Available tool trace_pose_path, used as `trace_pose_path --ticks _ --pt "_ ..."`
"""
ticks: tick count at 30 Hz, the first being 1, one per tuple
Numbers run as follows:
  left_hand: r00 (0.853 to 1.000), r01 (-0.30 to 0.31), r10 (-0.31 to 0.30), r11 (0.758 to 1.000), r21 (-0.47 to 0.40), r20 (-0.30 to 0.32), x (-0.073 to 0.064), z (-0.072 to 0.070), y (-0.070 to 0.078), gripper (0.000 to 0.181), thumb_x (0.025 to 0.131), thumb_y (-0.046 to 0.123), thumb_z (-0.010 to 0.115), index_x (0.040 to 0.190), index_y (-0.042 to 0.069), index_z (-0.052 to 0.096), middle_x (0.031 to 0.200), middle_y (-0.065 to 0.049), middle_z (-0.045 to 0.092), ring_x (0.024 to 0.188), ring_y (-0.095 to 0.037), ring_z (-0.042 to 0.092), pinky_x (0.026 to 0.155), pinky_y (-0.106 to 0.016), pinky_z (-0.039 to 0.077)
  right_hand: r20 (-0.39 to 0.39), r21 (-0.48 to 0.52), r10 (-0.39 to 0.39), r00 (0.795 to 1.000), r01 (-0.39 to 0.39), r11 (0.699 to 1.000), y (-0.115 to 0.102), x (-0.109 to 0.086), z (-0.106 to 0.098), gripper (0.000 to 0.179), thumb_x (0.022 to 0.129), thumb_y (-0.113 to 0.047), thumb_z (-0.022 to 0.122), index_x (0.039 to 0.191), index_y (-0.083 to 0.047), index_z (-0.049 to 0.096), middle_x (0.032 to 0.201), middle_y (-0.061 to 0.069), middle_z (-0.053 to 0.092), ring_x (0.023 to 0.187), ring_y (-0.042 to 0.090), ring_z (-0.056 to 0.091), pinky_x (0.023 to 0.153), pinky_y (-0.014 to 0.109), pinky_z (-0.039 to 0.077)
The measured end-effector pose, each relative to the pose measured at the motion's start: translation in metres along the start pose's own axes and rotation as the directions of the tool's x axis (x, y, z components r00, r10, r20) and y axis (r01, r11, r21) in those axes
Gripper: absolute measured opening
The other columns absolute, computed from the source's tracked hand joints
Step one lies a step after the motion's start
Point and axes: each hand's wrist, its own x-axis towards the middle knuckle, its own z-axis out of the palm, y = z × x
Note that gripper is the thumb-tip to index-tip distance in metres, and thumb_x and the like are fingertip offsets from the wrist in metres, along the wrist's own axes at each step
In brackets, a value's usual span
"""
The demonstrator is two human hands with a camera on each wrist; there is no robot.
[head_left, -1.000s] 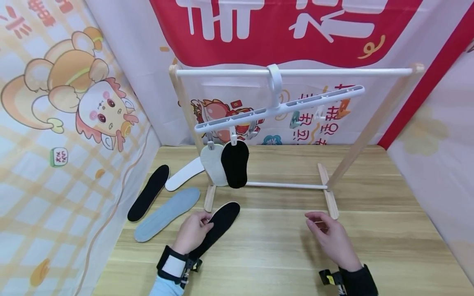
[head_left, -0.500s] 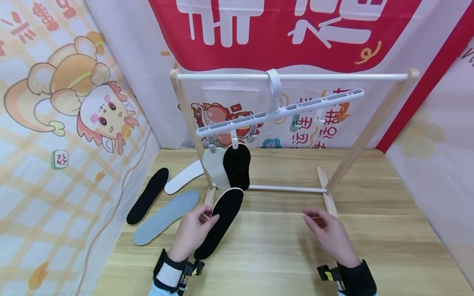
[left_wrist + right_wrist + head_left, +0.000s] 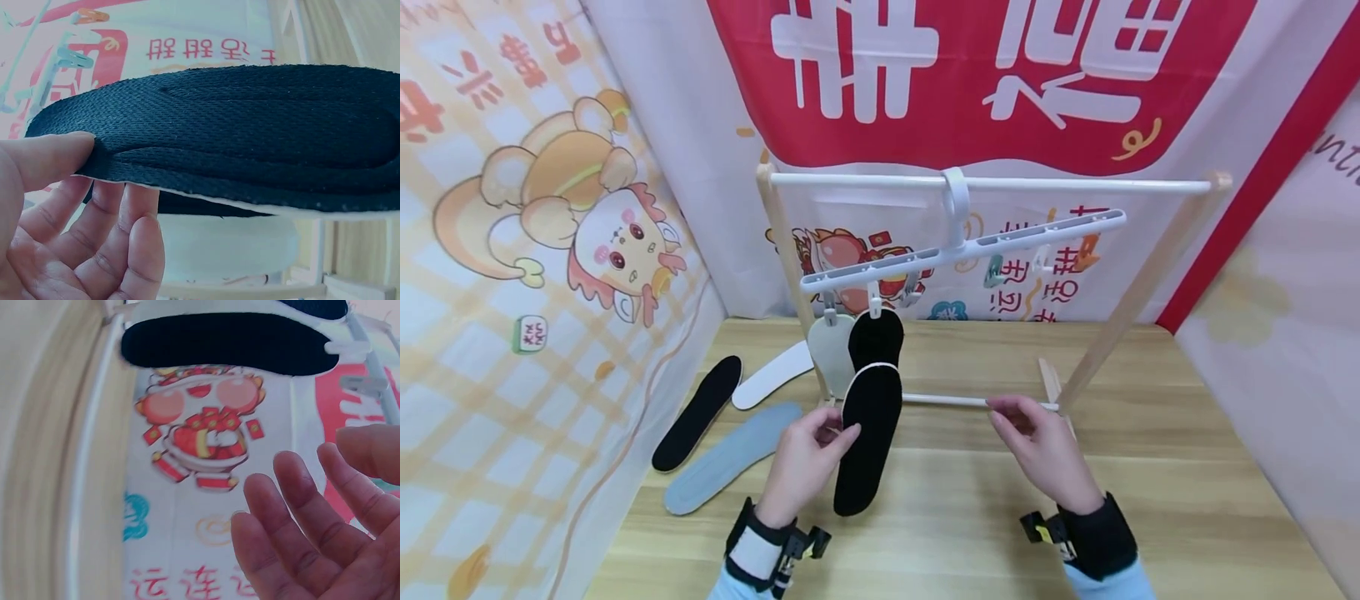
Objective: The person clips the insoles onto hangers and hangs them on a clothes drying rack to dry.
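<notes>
A black insole [image 3: 871, 442] with a pale edge is pinched at its side by my left hand [image 3: 805, 458], thumb on its top face in the left wrist view. It is raised above the table and overlaps a second black insole [image 3: 876, 335] in the head view. That one hangs from a white clip [image 3: 874, 303] on the white hanger [image 3: 962, 250]. Behind it hangs a pale grey insole [image 3: 829, 354]. My right hand [image 3: 1045, 454] holds nothing; its fingers are loosely bent and spread in the right wrist view, apart from the hanging insoles.
The tilted hanger hooks over the top bar [image 3: 1075, 183] of a wooden rack. Green [image 3: 995, 271] and orange clips [image 3: 1087, 252] show toward its right end. Black [image 3: 696, 414], white [image 3: 772, 373] and grey-blue insoles [image 3: 732, 458] lie on the table at left. Printed cloth walls surround it.
My left hand has lifted the black insole off the table and brought it up and right, turning it more upright, in front of the hanging one. My right hand has moved slightly left.
</notes>
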Motion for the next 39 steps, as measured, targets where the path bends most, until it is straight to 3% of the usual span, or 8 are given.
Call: trace_pose_path --ticks 6,14,22,27,31,35,39 --pt "0.999 -0.034 0.034 0.999 -0.032 0.004 0.007 0.007 0.007 0.010 0.089 0.023 0.077 0.092 0.015 0.071 0.081 0.005 0.066 0.068 -0.008 0.063 0.064 -0.027 0.054 -0.025 0.024 -0.088 0.996 0.089 0.996 -0.026 0.028 -0.002 0.026 0.099 -0.019 0.063 0.121 -0.005 0.067 0.109 0.005 0.071 0.094 0.015 0.066 0.080 0.027 0.056" --pt "1.000 -0.022 0.023 0.998 -0.066 0.018 0.014 0.014 0.015 0.014 0.090 0.027 0.075 0.094 0.014 0.071 0.083 0.003 0.067 0.069 -0.010 0.062 0.063 -0.027 0.054 -0.045 0.043 -0.210 0.977 0.212 0.976 -0.068 0.075 0.001 0.037 0.100 -0.023 0.062 0.129 0.000 0.062 0.117 0.013 0.069 0.103 0.023 0.068 0.086 0.035 0.055" --pt "0.999 -0.030 0.032 0.993 -0.111 0.020 0.021 0.027 0.017 0.014 0.091 0.028 0.074 0.097 0.015 0.072 0.084 0.004 0.067 0.067 -0.011 0.061 0.060 -0.027 0.053 0.009 0.071 -0.214 0.977 0.213 0.975 -0.098 0.115 0.015 0.052 0.099 -0.031 0.062 0.140 0.000 0.052 0.124 0.017 0.066 0.108 0.026 0.067 0.089 0.041 0.055" --pt "0.999 -0.046 0.048 0.994 -0.102 0.012 0.025 0.032 0.017 0.013 0.090 0.029 0.075 0.095 0.018 0.072 0.082 0.006 0.066 0.066 -0.011 0.060 0.059 -0.027 0.053 0.016 0.103 -0.179 0.984 0.176 0.979 -0.106 0.127 0.023 0.053 0.097 -0.037 0.064 0.141 -0.009 0.055 0.124 0.012 0.067 0.107 0.023 0.067 0.087 0.039 0.055" --pt "0.998 -0.060 0.061 0.994 -0.092 0.007 0.028 0.034 0.019 0.010 0.091 0.029 0.074 0.095 0.020 0.072 0.082 0.008 0.066 0.067 -0.011 0.060 0.061 -0.027 0.053 0.032 0.139 -0.196 0.980 0.190 0.972 -0.108 0.131 0.026 0.048 0.097 -0.034 0.064 0.137 -0.008 0.058 0.122 0.010 0.068 0.109 0.021 0.067 0.089 0.039 0.055" --pt "0.997 -0.075 0.077 0.989 -0.130 0.008 0.033 0.037 0.018 0.009 0.091 0.026 0.074 0.095 0.018 0.072 0.081 0.006 0.066 0.066 -0.012 0.060 0.061 -0.027 0.053 0.036 0.156 -0.190 0.981 0.183 0.971 -0.110 0.133 0.028 0.040 0.098 -0.034 0.063 0.129 -0.008 0.062 0.119 0.008 0.069 0.110 0.020 0.066 0.091 0.040 0.054" --pt "0.997 -0.075 0.080 0.983 -0.169 0.018 0.040 0.041 0.018 0.011 0.092 0.026 0.073 0.096 0.017 0.071 0.082 0.005 0.065 0.067 -0.013 0.059 0.061 -0.027 0.053 0.026 0.138 -0.176 0.984 0.171 0.976 -0.111 0.133 0.028 0.035 0.098 -0.034 0.063 0.124 -0.009 0.064 0.110 0.006 0.071 0.099 0.019 0.068 0.086 0.039 0.056"
